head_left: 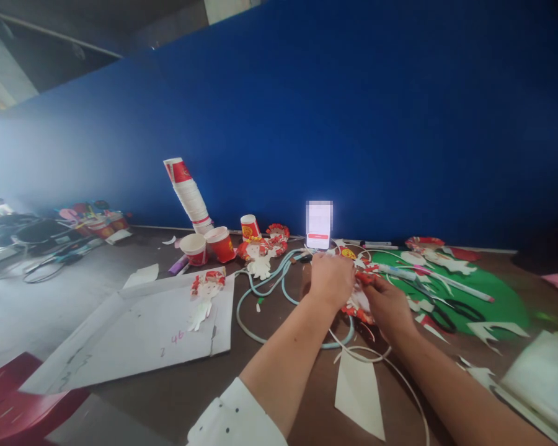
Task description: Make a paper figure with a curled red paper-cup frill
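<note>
Both hands meet over a red-and-white paper figure [360, 310], which looks cut from a paper cup. My left hand [333, 279] is closed at its left upper side, fingertips partly hidden behind the hand. From the right, my right hand [390, 303] pinches its red edge between thumb and fingers. Under and around the figure run looped pale-blue and white cables [288, 285]. Scissors [439, 306] with black handles lie to the right of my right hand, beside a white pen [469, 291] on a green round sheet [506, 303].
A tall leaning stack of paper cups [188, 195] rises behind two upright cups, one a red cup [222, 244]. A lit phone [318, 232] stands against the blue partition [376, 124]. More paper figures [259, 263] and scraps lie about. A white board [139, 334] covers the left side.
</note>
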Demonstrator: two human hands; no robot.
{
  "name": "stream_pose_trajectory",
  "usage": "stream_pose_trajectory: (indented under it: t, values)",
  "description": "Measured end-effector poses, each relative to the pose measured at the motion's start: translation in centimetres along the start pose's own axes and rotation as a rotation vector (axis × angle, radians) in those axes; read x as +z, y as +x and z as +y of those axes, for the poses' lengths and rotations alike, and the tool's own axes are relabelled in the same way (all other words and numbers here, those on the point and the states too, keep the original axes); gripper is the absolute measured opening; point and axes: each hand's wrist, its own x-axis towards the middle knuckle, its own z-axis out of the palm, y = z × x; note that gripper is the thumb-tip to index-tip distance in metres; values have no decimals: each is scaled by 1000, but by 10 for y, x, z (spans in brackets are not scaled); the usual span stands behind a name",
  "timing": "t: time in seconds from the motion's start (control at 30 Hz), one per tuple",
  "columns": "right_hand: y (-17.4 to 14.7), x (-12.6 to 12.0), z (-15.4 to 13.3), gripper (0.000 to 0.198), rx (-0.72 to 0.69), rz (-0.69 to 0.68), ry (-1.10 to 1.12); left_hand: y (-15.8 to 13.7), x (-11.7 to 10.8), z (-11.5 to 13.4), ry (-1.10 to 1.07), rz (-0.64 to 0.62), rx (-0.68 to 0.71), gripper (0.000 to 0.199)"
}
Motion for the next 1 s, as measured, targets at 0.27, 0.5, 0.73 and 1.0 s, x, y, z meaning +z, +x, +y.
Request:
stream_pose_trajectory:
  t: [0.27, 0.5, 0.73, 1.0]
  values:
    - [-1, 1, 1, 33, -57, -15, -49, 1, -2, -1, 15, -3, -54, 21]
    - [0, 1, 1, 35, -23, -24, -61, 1, 2, -1, 34, 11, -19, 25]
    - [-1, -1, -3, 39, -64, -20, -88, 2, 2, -3, -24, 37, -44, 23]
    - [-3, -2, -7, 37, -88, -17, -109, 4, 4, -10, -119, 10, -83, 20]
